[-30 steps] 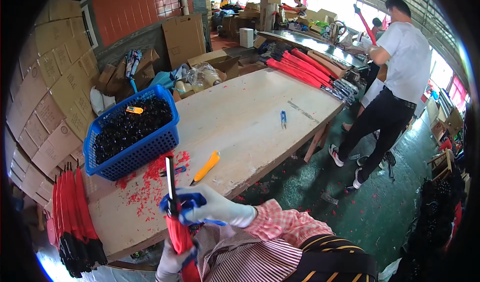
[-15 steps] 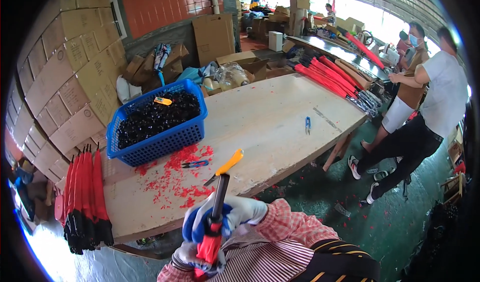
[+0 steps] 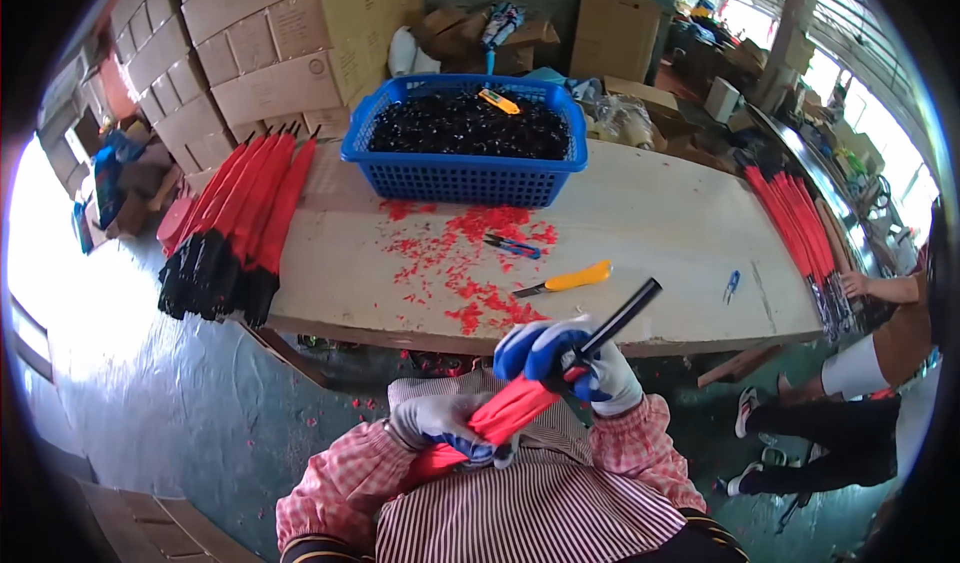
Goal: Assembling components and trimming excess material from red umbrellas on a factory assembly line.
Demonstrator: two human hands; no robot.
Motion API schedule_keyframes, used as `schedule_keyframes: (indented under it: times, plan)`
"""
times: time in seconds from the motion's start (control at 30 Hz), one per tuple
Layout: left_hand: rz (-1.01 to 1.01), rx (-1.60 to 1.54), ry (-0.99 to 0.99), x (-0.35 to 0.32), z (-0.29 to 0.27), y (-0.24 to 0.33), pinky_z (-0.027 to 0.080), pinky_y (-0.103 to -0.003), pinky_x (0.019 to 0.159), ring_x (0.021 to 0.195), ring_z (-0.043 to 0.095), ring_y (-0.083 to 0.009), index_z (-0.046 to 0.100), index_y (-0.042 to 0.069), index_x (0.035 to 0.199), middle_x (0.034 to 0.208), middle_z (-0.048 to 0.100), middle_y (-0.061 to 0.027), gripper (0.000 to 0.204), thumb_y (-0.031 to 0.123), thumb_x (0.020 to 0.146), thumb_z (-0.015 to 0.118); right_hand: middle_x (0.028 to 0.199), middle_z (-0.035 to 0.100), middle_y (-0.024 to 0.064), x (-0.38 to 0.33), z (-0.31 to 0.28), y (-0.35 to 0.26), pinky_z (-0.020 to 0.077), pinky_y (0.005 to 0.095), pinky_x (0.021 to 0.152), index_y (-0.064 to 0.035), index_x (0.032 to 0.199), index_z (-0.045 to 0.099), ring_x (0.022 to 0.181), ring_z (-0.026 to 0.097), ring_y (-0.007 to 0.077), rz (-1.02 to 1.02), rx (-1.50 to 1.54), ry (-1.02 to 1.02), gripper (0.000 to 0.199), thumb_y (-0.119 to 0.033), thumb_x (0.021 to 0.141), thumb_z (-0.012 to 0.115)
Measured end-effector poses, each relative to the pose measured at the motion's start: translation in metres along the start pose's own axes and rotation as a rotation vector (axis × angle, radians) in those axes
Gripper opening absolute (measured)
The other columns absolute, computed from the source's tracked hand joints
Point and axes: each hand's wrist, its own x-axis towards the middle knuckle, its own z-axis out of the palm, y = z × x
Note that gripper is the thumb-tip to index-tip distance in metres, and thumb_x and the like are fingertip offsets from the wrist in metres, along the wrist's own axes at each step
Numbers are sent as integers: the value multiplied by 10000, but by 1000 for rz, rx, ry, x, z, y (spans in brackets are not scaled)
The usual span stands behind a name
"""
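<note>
A folded red umbrella (image 3: 512,409) slants across my front, its black shaft end (image 3: 622,317) pointing up to the right. My right hand (image 3: 575,365), in a white and blue work glove, is closed around the umbrella where the red cloth meets the black part. Lower down, my left hand (image 3: 455,428), gloved alike, wraps the red cloth; the umbrella's lower end is hidden by my arm. On the table beyond my hands lie a yellow utility knife (image 3: 570,278) with its blade out and blue thread snips (image 3: 514,247).
A blue basket (image 3: 455,178) full of small black parts stands at the table's back (image 3: 660,223). Red scraps (image 3: 440,263) lie before it. Bundled red umbrellas lie at the left (image 3: 245,203) and right (image 3: 795,223). More snips (image 3: 732,285) rest at right. People stand beyond the right end.
The view has swung left, so the basket and left bundle sit more central. The umbrella, nearly upright before, now tilts to the right, still held in both hands.
</note>
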Motion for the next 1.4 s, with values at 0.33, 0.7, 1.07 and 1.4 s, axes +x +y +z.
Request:
schedule_keyframes:
  times: [0.33,0.7,1.07,1.4]
  plan:
    - [183,745,899,6,37,-5,587,-381,675,788,769,-339,720,-35,1161,893,763,-215,406,199,854,845,1095,734,39,-17,8,28,532,232,836,36,1242,715,916,659,80,86,-392,465,482,-258,893,870]
    - [277,511,628,0,21,-3,593,-385,689,774,778,-328,718,-43,1146,838,744,-234,362,149,861,831,1083,726,23,-21,6,7,498,193,785,33,1238,712,858,609,28,206,-300,337,553,-351,880,887]
    - [147,758,811,14,29,4,601,-415,709,835,749,-376,673,34,1135,934,748,-189,434,247,809,864,1097,729,31,-21,18,3,513,195,804,70,1233,696,878,636,37,197,-278,533,621,-352,837,919]
    - [133,662,596,14,4,-28,601,-412,724,833,742,-377,680,51,1172,965,747,-188,501,278,779,893,1073,736,128,-17,-6,22,554,317,822,62,1194,715,910,694,176,79,-277,296,551,-358,870,867]
